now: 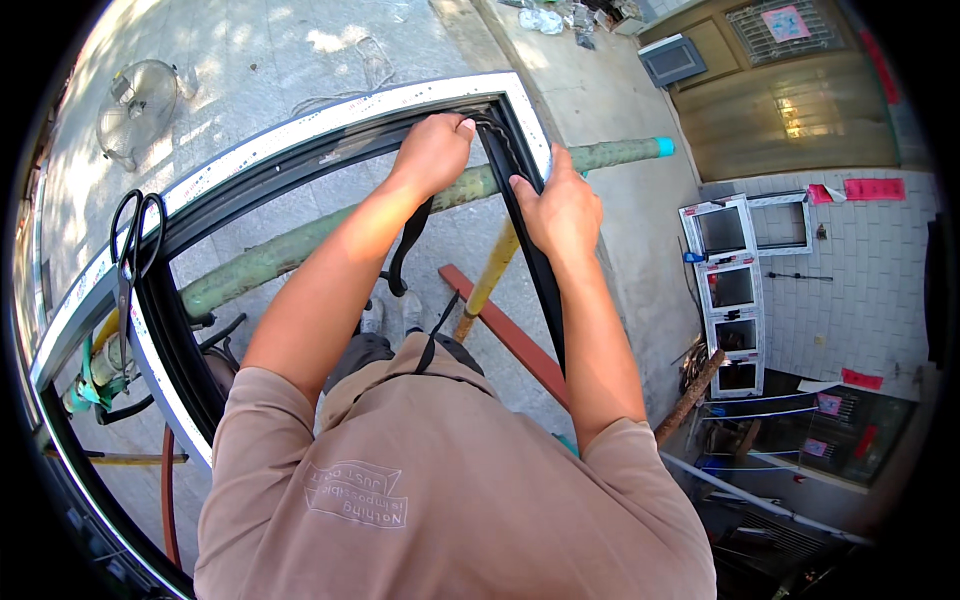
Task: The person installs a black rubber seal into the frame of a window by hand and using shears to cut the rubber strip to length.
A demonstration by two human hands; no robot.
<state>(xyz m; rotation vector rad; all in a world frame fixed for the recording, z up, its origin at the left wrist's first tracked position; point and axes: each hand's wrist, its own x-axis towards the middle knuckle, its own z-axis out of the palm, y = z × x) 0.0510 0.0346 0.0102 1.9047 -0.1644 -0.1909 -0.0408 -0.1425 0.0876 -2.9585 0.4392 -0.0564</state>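
A large window frame (330, 118), white outside with black inner channels, lies in front of me. My left hand (437, 155) is closed near its far right corner, pinching a black rubber strip (408, 245). The strip's loose end hangs below that hand and curls at the tip; another stretch runs wavy along the channel by the corner. My right hand (562, 208) grips the frame's right side, thumb on the inner edge and fingers over the outer one. Black-handled scissors (125, 260) rest on the frame's left part, handles up.
Beneath the frame runs a green pole (270, 265) with a teal end. A yellow pole (492, 270) and a reddish-brown bar (515, 340) are below the opening. A floor fan (138, 105) stands far left. Small white-framed windows (730, 290) lean at the right wall.
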